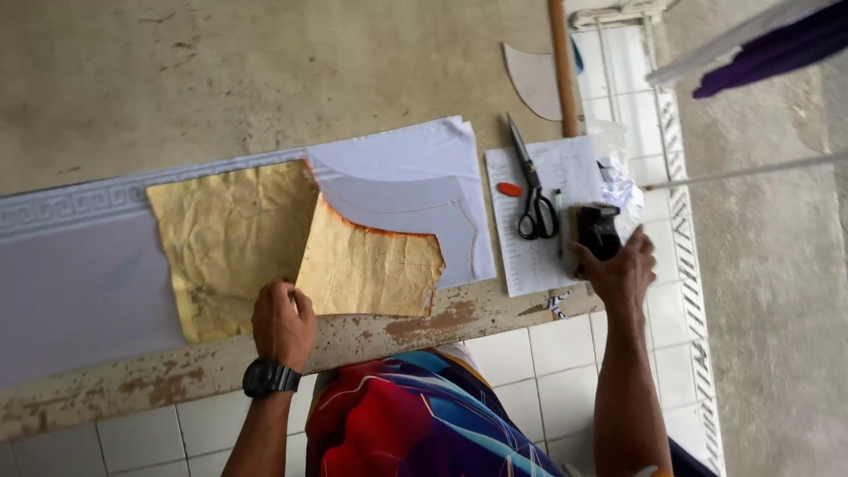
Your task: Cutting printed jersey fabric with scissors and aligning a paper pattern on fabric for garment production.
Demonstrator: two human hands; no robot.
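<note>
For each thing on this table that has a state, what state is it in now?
Scissors: closed, lying flat on the printed sheet.
Brown paper pattern: creased, flat, pinned down by the left hand.
White fabric: folded in layers, partly under the pattern.
Black tool: gripped by the right hand.
Orange chalk: lying loose.

A tailoring workshop: scissors (533, 193), paper patterns (371, 265) and white cloth (415, 168) on a worn worktable (132, 71).

At your twelve o'clock, black-handled scissors (533, 196) on a white sheet of paper (539, 256), an orange chalk piece (510, 189) beside them, a wooden stick (563, 66) at one o'clock, white fabric (415, 181) at eleven.
</note>
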